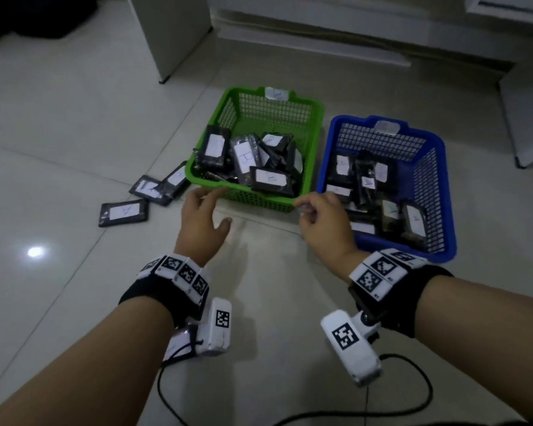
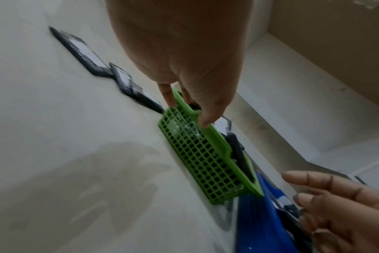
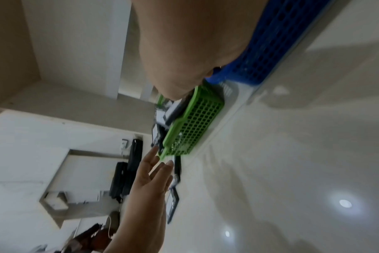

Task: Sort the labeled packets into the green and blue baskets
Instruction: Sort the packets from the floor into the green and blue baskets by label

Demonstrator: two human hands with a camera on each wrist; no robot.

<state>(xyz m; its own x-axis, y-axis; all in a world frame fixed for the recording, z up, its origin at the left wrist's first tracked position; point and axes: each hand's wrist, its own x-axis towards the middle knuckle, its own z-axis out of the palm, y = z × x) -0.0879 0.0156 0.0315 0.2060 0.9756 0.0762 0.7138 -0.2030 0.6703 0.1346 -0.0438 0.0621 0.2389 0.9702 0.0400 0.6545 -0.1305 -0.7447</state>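
Inspector: Baskets stood side by side on the floor [image 1: 74,103], the green basket [image 1: 316,124] to the left, the blue basket [image 1: 440,167] to the right, both holding black packets with white labels.

Clerk: And outside them?

Inspector: Three packets lay on the floor left of the green basket: one marked A [image 1: 124,212] nearest, two overlapping ones [image 1: 159,185] further off, the far one just beside the basket's left wall.

Clerk: The hands?

Inspector: The left hand [image 1: 202,216] was held at the green basket's near left corner, fingers [image 2: 169,95] loosely extended and holding nothing; whether they touched the rim could not be settled. The right hand [image 1: 322,219] was at the near left corner of the blue basket, fingers [image 2: 327,186] loosely curled, gripping nothing visible.

Clerk: Anything else?

Inspector: White furniture [image 1: 173,29] stood beyond the baskets.
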